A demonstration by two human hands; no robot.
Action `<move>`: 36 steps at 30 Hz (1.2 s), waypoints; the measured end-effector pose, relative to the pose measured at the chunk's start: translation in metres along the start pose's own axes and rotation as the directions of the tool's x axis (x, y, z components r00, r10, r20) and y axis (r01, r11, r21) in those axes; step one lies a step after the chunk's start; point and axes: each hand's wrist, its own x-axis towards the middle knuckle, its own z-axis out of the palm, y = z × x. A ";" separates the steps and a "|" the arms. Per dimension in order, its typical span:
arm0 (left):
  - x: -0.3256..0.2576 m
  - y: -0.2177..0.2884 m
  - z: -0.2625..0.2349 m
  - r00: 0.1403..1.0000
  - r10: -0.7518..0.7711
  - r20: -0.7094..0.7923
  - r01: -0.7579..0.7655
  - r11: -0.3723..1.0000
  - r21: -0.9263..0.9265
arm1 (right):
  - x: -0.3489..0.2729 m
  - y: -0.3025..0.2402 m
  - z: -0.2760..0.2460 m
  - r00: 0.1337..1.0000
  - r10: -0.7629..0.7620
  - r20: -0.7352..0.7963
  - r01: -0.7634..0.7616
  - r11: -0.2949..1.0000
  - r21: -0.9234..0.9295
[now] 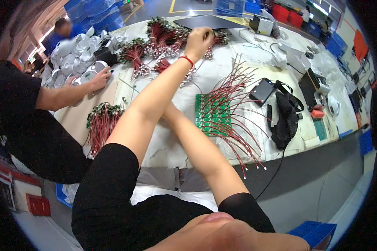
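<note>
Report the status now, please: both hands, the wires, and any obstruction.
Left hand extended far, closed on the heap of red wire bundles. Right hand hidden behind the left forearm. Green circuit board panel with red leads lies below. Co-worker's hand rests apart at left.

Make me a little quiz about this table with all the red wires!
1. True or false: the left hand has a red band at its wrist.
2. What colour are the circuit boards that the wires stick out of? A blue, B green, C yellow.
3. Fill in: the black pouch lies to the ____ of the boards.

Key: 1 true; 2 B; 3 right.
</note>
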 end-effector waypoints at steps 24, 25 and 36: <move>-0.099 0.024 -0.195 0.685 -0.699 0.206 0.290 0.001 -0.957 | 0.028 -0.006 -0.048 0.991 0.128 0.046 -0.081 0.831 -0.550; -0.113 0.024 -0.195 0.658 -0.710 0.251 0.355 -0.001 -0.935 | 0.029 -0.006 -0.049 0.995 0.094 0.013 -0.072 0.833 -0.548; -0.167 0.015 -0.159 0.541 -0.798 0.264 0.646 0.193 -0.739 | 0.037 -0.016 -0.085 0.974 -0.048 -0.221 -0.213 0.134 -0.968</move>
